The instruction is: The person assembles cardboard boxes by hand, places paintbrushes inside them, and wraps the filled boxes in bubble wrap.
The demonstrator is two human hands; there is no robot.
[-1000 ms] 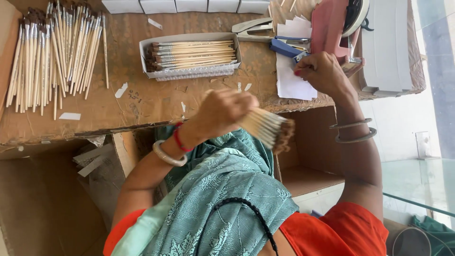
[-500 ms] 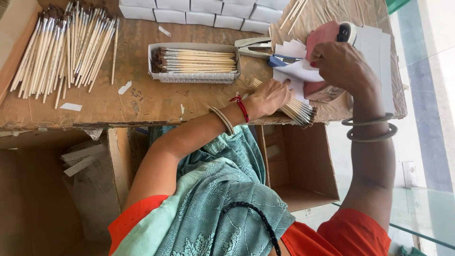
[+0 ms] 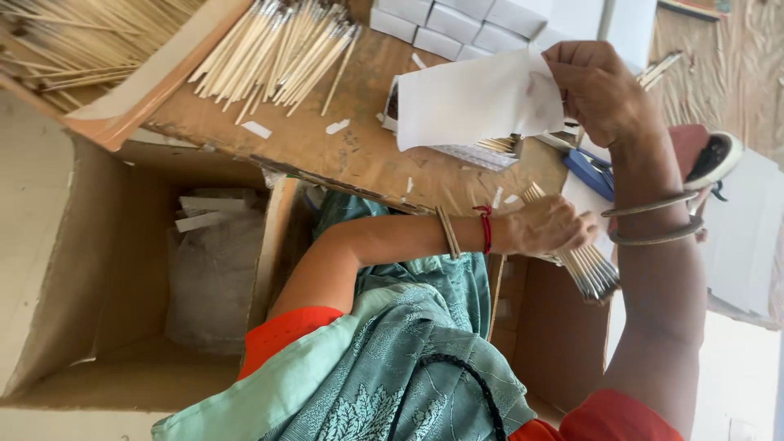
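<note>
Stick bundle (image 3: 584,265) in left hand (image 3: 549,227); paper sheet (image 3: 474,102) in right hand (image 3: 600,90).

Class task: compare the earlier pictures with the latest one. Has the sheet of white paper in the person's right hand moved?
Yes. The right hand has lifted the white paper off the stack by the blue stapler; it now hangs in front of the tray of sticks.

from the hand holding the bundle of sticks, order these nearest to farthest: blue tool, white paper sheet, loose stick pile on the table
From the left hand:
1. Blue tool, just above it.
2. White paper sheet, higher, in the right hand.
3. Loose stick pile, far upper left.
</note>
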